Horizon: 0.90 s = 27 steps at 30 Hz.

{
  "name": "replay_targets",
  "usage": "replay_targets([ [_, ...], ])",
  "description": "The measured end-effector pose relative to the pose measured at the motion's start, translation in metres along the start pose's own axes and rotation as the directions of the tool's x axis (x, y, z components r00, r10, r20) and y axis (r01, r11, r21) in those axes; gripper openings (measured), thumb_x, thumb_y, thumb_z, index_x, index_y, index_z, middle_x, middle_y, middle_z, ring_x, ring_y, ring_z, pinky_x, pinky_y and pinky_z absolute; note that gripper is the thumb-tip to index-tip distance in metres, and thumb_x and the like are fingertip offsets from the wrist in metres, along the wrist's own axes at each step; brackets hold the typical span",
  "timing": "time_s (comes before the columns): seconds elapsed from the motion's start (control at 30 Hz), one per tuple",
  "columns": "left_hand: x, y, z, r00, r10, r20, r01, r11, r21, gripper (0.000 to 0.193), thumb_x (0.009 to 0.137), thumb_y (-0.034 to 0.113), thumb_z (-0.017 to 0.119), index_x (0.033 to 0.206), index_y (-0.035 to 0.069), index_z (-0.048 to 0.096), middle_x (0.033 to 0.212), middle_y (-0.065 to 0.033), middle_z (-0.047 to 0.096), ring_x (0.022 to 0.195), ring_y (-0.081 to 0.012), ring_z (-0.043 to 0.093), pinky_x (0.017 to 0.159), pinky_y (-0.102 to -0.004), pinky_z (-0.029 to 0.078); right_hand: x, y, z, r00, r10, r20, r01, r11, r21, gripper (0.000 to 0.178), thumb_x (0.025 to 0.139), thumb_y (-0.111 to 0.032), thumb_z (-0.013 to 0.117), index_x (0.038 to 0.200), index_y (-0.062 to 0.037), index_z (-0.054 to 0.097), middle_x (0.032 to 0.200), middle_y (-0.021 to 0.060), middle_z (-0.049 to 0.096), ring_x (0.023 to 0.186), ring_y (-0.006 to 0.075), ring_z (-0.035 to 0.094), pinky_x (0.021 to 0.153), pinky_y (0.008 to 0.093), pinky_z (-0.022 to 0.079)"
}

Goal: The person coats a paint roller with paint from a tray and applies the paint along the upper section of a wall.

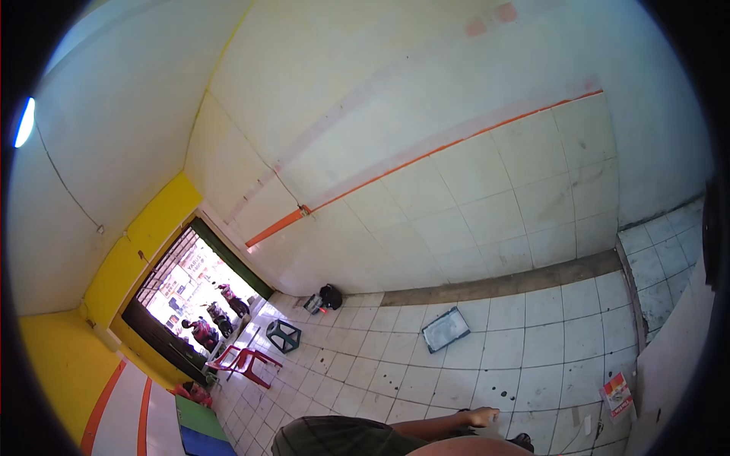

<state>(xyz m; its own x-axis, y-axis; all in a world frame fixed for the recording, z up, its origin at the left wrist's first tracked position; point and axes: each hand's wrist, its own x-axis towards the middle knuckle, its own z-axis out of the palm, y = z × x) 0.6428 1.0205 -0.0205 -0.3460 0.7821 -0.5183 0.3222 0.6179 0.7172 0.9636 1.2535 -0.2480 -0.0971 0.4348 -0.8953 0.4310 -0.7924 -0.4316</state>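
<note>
At the lower edge, a bare forearm reaches rightward past dark olive cloth (331,435). It ends in what looks like my left hand (481,416), small in the picture, held above the white floor tiles. Its fingers appear stretched out, and nothing shows in them. My right hand is out of sight. A rounded patch of bare skin (471,447) lies below the forearm; which part of the body it is, I cannot tell. Beside the hand is a dark sandal or shoe (522,441), partly cut off. Farther off on the floor lies a grey-white rectangular panel or tray (446,330) with a dark rim.
A red-and-white box (617,396) rests at the right by a low step. Toward the open doorway stand a red plastic chair (245,365), a dark stool (284,335) and a black bag (330,296). Motorbikes (220,319) are outside. Dark spots dot the tiles.
</note>
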Motion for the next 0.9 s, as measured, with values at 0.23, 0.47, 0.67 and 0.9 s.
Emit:
replay_targets([
  [0.23, -0.056, -0.086, 0.025, 0.967, -0.255, 0.032, 0.243, 0.949, 0.199, 0.028, 0.074, 0.022, 0.062, 0.095, 0.003, 0.059, 0.099, -0.0200, 0.064, 0.096, -0.0374, 0.061, 0.083, -0.0452, 0.046, -0.035, -0.005, -0.015, 0.991, 0.125, -0.051, -0.115, 0.979, 0.170, 0.032, 0.091, -0.024, 0.052, 0.063, -0.0148, 0.040, 0.052, 0.0024, 0.034, 0.042, 0.0173, 0.029, 0.040, 0.0341, 0.022],
  [0.47, -0.088, -0.119, 0.031, 0.922, -0.365, -0.127, 0.375, 0.925, 0.066, 0.031, 0.077, 0.024, 0.056, 0.101, 0.005, 0.061, 0.102, -0.0190, 0.065, 0.097, -0.0373, 0.061, 0.084, -0.0451, 0.047, -0.049, -0.055, 0.033, 0.996, 0.068, 0.054, -0.066, 0.997, -0.027, 0.033, 0.091, -0.024, 0.051, 0.063, -0.0152, 0.037, 0.053, 0.0029, 0.031, 0.045, 0.0181, 0.027, 0.043, 0.0348, 0.021],
  [0.67, -0.086, -0.095, 0.029, 0.875, -0.429, -0.222, 0.396, 0.901, -0.178, 0.026, 0.073, 0.016, 0.052, 0.092, 0.005, 0.065, 0.098, -0.0211, 0.066, 0.096, -0.0365, 0.062, 0.083, -0.0451, 0.047, -0.063, -0.087, 0.069, 0.990, 0.038, 0.136, -0.008, 0.978, -0.211, 0.034, 0.091, -0.025, 0.051, 0.063, -0.0155, 0.035, 0.054, 0.0033, 0.029, 0.047, 0.0188, 0.025, 0.046, 0.0354, 0.021],
  [0.9, -0.139, -0.134, 0.025, 0.709, -0.553, -0.438, 0.365, 0.818, -0.444, 0.027, 0.077, 0.022, 0.054, 0.097, 0.006, 0.065, 0.099, -0.0187, 0.066, 0.095, -0.0353, 0.062, 0.081, -0.0444, 0.047, -0.091, -0.124, 0.116, 0.972, 0.018, 0.233, 0.078, 0.914, -0.398, 0.035, 0.091, -0.025, 0.051, 0.063, -0.0159, 0.033, 0.055, 0.0038, 0.026, 0.049, 0.0196, 0.023, 0.049, 0.0360, 0.020],
])
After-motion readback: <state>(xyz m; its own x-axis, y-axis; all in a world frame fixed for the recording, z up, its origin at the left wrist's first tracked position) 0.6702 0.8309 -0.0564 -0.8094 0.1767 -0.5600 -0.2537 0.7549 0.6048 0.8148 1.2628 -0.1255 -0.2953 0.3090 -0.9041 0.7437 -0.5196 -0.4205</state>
